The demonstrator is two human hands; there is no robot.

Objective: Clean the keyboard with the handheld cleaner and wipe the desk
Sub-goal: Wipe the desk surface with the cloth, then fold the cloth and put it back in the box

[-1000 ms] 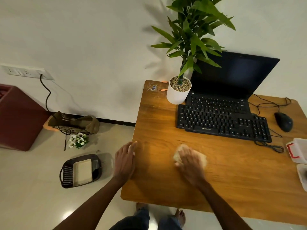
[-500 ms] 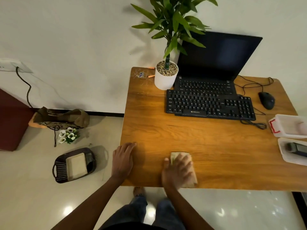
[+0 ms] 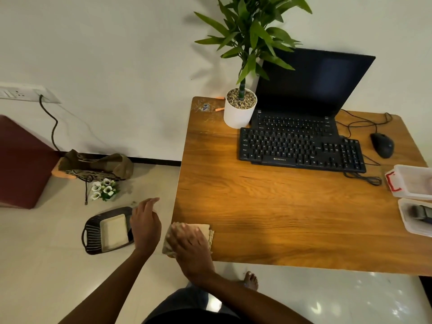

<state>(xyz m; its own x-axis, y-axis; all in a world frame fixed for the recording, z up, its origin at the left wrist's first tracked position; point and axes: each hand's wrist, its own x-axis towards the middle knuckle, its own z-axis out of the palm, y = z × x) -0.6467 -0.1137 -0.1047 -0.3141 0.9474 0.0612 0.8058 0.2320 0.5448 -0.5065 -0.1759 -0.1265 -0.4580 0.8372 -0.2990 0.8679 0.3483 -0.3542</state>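
Keyboard (image 3: pixel 301 148) says ZEBRONICS on its front edge, and it sits well beyond the right hand (image 3: pixel 189 242), off to that hand's right. That hand lies flat on a folded cloth (image 3: pixel 206 229) at the counter (image 3: pixel 280 218) corner, pressing it down, with the cloth poking past the edge. Left hand (image 3: pixel 145 222) hangs just beside it, off the counter, fingers loose, holding nothing.

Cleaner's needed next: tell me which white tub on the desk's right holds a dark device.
The nearer tub, at the frame's lower right: a dark grey device lies in it. The farther tub, with the red clasp, shows nothing dark inside.
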